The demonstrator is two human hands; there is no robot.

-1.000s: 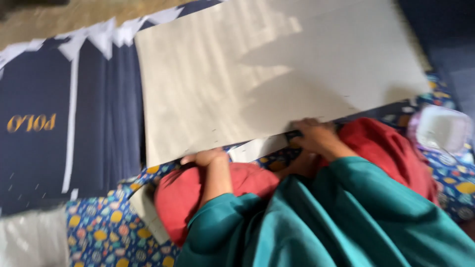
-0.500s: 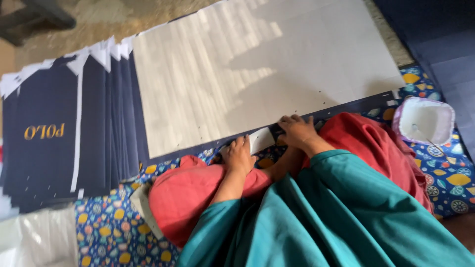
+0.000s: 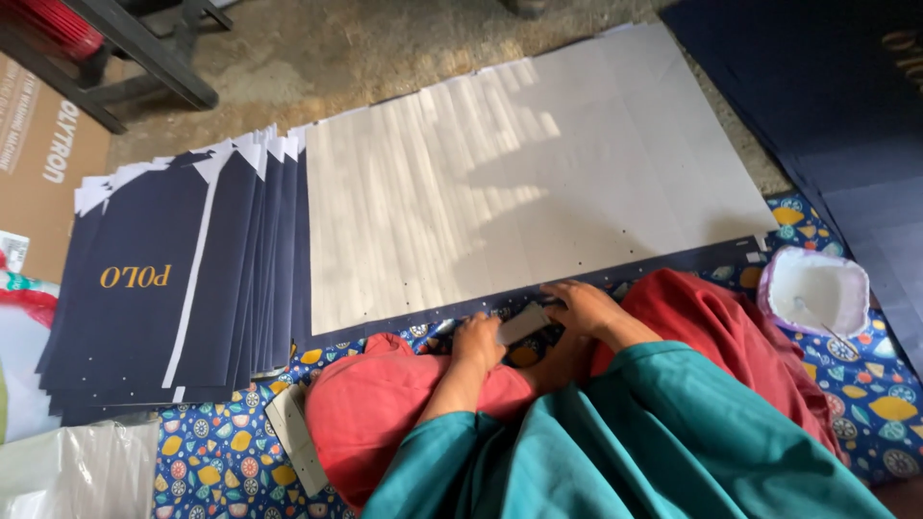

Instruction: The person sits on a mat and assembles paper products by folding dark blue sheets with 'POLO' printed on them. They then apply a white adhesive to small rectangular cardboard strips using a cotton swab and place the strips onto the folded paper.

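L hand [image 3: 478, 338] & R hand [image 3: 586, 306] fingers both gripping small grey card [image 3: 522, 323] by white sheets [image 3: 500, 183].

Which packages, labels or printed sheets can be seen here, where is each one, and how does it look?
Cardboard box: far left, brown, dark print.
Navy sheets: fanned stack at left, gold lettering, white edges.
White sheets: centre, overlapping, blank side up.
Small packet: left edge, white label, too small to tell more.
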